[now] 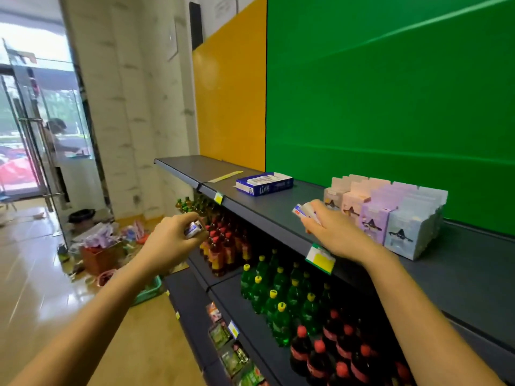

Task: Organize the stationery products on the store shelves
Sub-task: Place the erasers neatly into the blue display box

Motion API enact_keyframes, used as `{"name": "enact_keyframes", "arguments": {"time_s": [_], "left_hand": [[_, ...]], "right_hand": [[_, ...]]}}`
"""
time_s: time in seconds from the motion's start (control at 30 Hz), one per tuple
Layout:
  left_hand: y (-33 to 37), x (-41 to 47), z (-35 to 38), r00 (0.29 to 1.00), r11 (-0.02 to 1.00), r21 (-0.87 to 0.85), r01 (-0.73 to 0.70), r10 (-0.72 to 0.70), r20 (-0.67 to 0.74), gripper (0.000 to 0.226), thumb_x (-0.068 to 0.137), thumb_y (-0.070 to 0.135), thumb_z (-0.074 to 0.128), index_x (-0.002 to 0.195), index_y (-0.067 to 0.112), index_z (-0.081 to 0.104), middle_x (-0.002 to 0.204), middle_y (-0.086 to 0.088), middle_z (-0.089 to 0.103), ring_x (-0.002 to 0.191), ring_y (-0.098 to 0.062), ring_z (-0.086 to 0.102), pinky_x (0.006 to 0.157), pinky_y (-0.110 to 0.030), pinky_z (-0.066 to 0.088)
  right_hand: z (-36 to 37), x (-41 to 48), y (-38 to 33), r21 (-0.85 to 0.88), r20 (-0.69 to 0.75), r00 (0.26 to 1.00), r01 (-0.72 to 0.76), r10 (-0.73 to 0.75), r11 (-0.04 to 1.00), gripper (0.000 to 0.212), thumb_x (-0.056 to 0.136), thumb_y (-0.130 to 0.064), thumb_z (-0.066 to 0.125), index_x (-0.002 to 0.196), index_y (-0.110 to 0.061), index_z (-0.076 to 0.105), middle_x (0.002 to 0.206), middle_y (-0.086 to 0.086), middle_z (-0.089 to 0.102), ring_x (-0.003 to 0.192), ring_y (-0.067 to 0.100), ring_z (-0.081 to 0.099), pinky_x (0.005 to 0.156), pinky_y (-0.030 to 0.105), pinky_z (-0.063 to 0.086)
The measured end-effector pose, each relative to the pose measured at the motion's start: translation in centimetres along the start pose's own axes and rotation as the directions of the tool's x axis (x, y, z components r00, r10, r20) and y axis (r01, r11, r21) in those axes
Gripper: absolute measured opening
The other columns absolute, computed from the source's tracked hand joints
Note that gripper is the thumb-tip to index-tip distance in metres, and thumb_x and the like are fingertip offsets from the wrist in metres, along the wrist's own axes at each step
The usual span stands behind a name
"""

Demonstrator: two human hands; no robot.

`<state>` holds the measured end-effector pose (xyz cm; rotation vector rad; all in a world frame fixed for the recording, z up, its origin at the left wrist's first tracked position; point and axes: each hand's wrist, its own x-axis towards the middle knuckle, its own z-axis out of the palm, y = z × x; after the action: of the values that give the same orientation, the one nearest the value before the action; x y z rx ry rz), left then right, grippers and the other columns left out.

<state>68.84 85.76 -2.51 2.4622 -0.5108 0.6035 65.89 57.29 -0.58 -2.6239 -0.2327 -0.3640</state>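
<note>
— Blue-and-white small pack (pixel 194 227), item one: location?
— Pinched in the left hand (pixel 170 236), fingers curled round it, held out in front of the shelving, with amber bottles with red caps (pixel 223 246) below and to its right.
— Item two?
— Small white packs with a blue-and-red label (pixel 303 211), gripped in the right hand (pixel 331 229). Count: cannot tell. That hand hangs over the dark grey top shelf (pixel 278 213), near its front edge.
— Around that grip?
— Beyond it, to the left: one open blue box (pixel 264 183) lying flat on the same shelf, with a row of white pieces inside. Just to the right: pastel display cartons (pixel 390 218) in pink, lilac and pale blue, upright and side by side. Whether the fingertips touch them, cannot tell. Below the wrist: a yellow price tag (pixel 320 257) on the shelf lip.
— Lower tiers?
— Under the right forearm: green bottles with yellow caps (pixel 278 296), then dark bottles with red caps (pixel 334 346).
— Backing?
— A green panel (pixel 390 93) behind the right hand, a yellow panel (pixel 231 93) left of it.
— Floor?
— Left of the left hand: a cardboard box of loose goods (pixel 97 254). By the left forearm: a green basket (pixel 147 291).
</note>
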Motion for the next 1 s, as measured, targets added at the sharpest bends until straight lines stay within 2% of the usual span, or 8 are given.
{"name": "enact_keyframes", "arguments": {"time_s": [0.13,0.4,0.6,0.67,0.77,0.83,0.87,1.0], "left_hand": [[-3.6,4.9,0.0,1.0,1.0,-0.02,-0.01,0.009,-0.019,0.013,0.085,0.027,0.062,0.088,0.014,0.062,0.078,-0.005,0.066,0.065,-0.019,0.059,0.065,-0.041,0.051],[-10.4,13.3,2.6,0.998,0.995,-0.077,-0.055,0.057,0.021,0.014,0.083,0.025,0.064,0.08,0.012,0.062,0.07,-0.002,0.063,0.059,-0.014,0.055,0.055,-0.029,0.043],[-15.4,20.8,5.6,0.983,0.972,-0.204,-0.12,0.145,0.113,0.013,0.083,0.022,0.064,0.078,0.011,0.061,0.07,-0.006,0.063,0.059,-0.019,0.055,0.06,-0.036,0.047],[-16.5,23.5,6.3,0.972,0.954,-0.258,-0.153,0.192,0.134,0.014,0.083,0.024,0.064,0.076,0.013,0.06,0.068,-0.003,0.062,0.055,-0.012,0.051,0.056,-0.028,0.043],[-17.1,27.0,7.2,0.955,0.913,-0.364,-0.181,0.252,0.158,0.017,0.083,0.026,0.064,0.078,0.01,0.063,0.064,-0.001,0.06,0.051,-0.006,0.047,0.049,-0.015,0.037],[-17.0,28.8,8.0,0.944,0.874,-0.452,-0.18,0.282,0.17,0.02,0.084,0.028,0.064,0.081,0.008,0.064,0.068,-0.004,0.063,0.054,-0.007,0.049,0.05,-0.013,0.038],[-16.8,29.6,8.5,0.937,0.856,-0.485,-0.178,0.298,0.183,0.021,0.084,0.029,0.064,0.081,0.008,0.065,0.07,-0.004,0.064,0.057,-0.009,0.051,0.049,-0.012,0.038],[-15.9,32.2,10.8,0.896,0.785,-0.601,-0.152,0.366,0.25,0.022,0.083,0.033,0.064,0.084,0.011,0.069,0.074,-0.004,0.067,0.06,-0.009,0.055,0.049,-0.008,0.039]], "right_hand": [[1.5,5.9,-0.2,0.003,-0.035,0.998,-0.051,0.052,0.999,0.029,0.097,-0.035,0.033,0.113,-0.011,0.039,0.104,0.016,0.062,0.087,0.033,0.058,0.076,0.04,0.045],[4.8,14.2,-0.8,-0.115,0.014,0.99,-0.141,0.144,0.983,0.028,0.097,-0.035,0.033,0.114,-0.013,0.037,0.113,0.013,0.06,0.09,0.03,0.056,0.076,0.04,0.045],[7.2,19.5,-0.5,-0.145,-0.033,0.956,-0.292,0.29,0.945,0.027,0.097,-0.036,0.034,0.107,-0.012,0.041,0.109,0.012,0.06,0.087,0.029,0.054,0.071,0.035,0.041],[7.6,21.1,-0.6,-0.088,-0.082,0.943,-0.33,0.324,0.94,0.024,0.097,-0.034,0.035,0.108,-0.013,0.041,0.106,0.006,0.061,0.085,0.024,0.054,0.069,0.031,0.041],[8.4,23.1,-1.1,-0.021,-0.133,0.931,-0.347,0.341,0.938,0.021,0.098,-0.03,0.036,0.108,-0.014,0.043,0.085,-0.013,0.057,0.071,0.007,0.049,0.057,0.011,0.034],[8.7,24.4,-1.3,0.002,-0.151,0.93,-0.339,0.336,0.941,0.023,0.098,-0.03,0.037,0.108,-0.012,0.046,0.079,-0.021,0.052,0.068,0.002,0.047,0.057,0.01,0.034],[8.9,25.1,-1.4,0.01,-0.155,0.932,-0.33,0.327,0.944,0.024,0.097,-0.03,0.037,0.107,-0.011,0.047,0.079,-0.021,0.052,0.071,0.004,0.049,0.06,0.01,0.035],[9.6,27.5,-1.3,0.038,-0.138,0.94,-0.31,0.312,0.95,0.025,0.096,-0.032,0.038,0.102,-0.011,0.052,0.084,-0.017,0.056,0.091,0.02,0.057,0.082,0.031,0.042]]}}
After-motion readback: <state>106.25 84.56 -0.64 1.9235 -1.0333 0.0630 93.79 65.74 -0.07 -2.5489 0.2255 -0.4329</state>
